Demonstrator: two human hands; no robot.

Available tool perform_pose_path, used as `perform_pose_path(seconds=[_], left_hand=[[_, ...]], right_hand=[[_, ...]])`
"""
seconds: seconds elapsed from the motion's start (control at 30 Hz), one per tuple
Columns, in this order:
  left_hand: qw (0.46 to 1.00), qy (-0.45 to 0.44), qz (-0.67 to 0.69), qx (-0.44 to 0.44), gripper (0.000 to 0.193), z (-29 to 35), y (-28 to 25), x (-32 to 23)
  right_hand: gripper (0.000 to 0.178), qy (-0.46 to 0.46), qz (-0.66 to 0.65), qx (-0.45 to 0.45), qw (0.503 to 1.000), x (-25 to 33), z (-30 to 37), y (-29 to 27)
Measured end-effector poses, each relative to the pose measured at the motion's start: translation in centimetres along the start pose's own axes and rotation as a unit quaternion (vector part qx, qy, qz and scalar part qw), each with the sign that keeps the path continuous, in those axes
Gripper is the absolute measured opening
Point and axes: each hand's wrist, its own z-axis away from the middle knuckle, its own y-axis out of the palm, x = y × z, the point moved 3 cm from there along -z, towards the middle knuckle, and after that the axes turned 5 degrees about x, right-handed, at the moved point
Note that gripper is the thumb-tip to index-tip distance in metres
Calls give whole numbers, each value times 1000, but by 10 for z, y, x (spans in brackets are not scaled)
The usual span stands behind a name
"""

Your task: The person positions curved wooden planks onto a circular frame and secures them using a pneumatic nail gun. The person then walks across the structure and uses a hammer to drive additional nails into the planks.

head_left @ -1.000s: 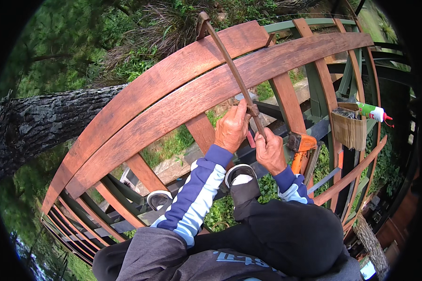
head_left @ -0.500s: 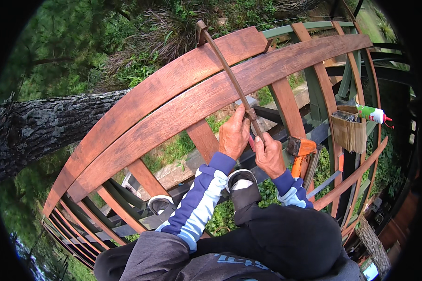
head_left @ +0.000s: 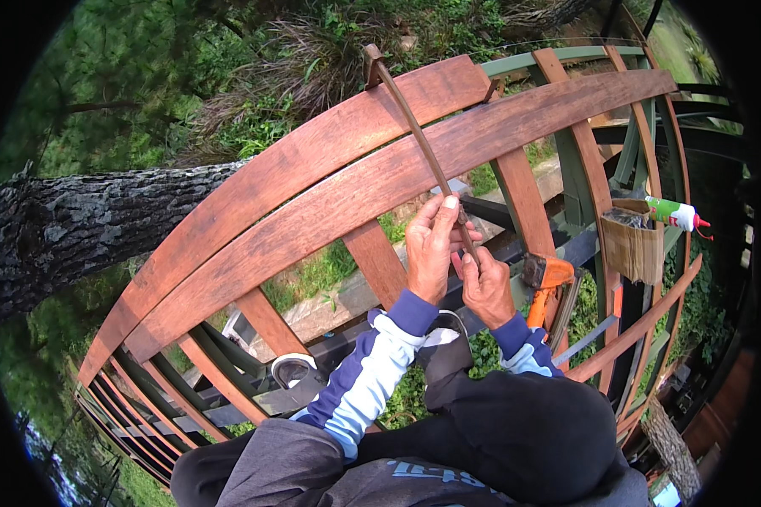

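Observation:
A long rusty bar clamp [head_left: 415, 128] lies slantwise over two reddish-brown wooden planks [head_left: 338, 182]. Its fixed jaw hooks past the outer edge of the far plank. Around the clamp's sliding jaw, just off the near plank's inner edge, my left hand [head_left: 431, 253] is closed, thumb on top; its fingers partly hide the jaw. Lower down, my right hand [head_left: 487, 289] pinches the near end of the bar. A small reddish piece shows between the hands, too covered to make out. Beside my right hand rests an orange-handled hammer [head_left: 539, 306] with a dark head.
Wooden slats [head_left: 522, 198] cross a dark metal frame, with gaps showing grass below. At the right hang a cardboard box [head_left: 633, 247] and a green-and-white glue bottle [head_left: 671, 213] with a red tip. A handsaw [head_left: 588, 340] leans nearby. A tree trunk [head_left: 101, 224] stands left.
My left hand has turned, its thumb now lying up over the sliding jaw and its fingers curling behind. My right hand stays on the bar's end. The whole view has shifted slightly.

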Motion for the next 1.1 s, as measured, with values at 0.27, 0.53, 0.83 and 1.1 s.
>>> perform_pose_path(seconds=[0.27, 0.53, 0.83, 1.1], left_hand=[[1000, 15, -3, -6, 44, 0, 3, 1], [1000, 29, -2, -5, 40, 0, 0, 2], [999, 43, -5, -20, 41, 4, 1, 5], [999, 45, -7, -17, 39, 4, 11, 7]], right_hand=[[12, -8, -13, -2, 1000, 6, 1, -1], [40, 82, -191, 26, 978, -20, 7, -12], [43, 145, -183, 221, 947, -62, -10, -1], [44, 20, -95, 161, 982, -71, -10, 26]])
